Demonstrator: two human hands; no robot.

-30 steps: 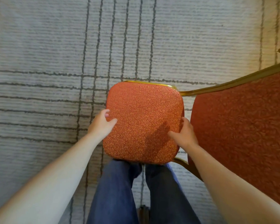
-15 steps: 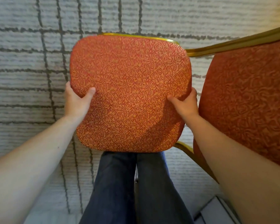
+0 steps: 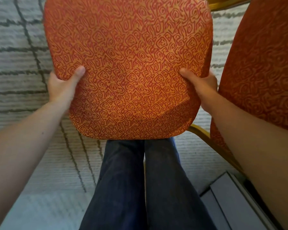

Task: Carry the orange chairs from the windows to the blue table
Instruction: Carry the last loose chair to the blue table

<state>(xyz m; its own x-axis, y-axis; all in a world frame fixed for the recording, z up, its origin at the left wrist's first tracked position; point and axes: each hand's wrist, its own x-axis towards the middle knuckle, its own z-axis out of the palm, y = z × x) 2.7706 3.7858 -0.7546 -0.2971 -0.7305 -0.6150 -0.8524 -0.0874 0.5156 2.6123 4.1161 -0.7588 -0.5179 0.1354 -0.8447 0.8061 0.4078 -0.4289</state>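
Observation:
An orange chair with a swirl-patterned seat cushion [image 3: 130, 63] and a gold frame [image 3: 204, 136] fills the upper middle of the head view. Its orange backrest [image 3: 263, 67] rises at the right. My left hand [image 3: 61, 87] grips the seat's left edge, thumb on top, fingers hidden underneath. My right hand [image 3: 201, 87] grips the seat's right edge the same way. The seat is raised close to the camera, above my legs. The chair's legs are hidden below the cushion.
A pale carpet with dark grid lines [image 3: 23, 67] covers the floor on the left and behind. My legs in dark blue trousers [image 3: 143, 183] stand under the seat. A grey ledge or box [image 3: 231, 201] lies low at the right.
The chair seat has come up and much closer to the camera, filling more of the view. Both hands have kept their grip on its side edges.

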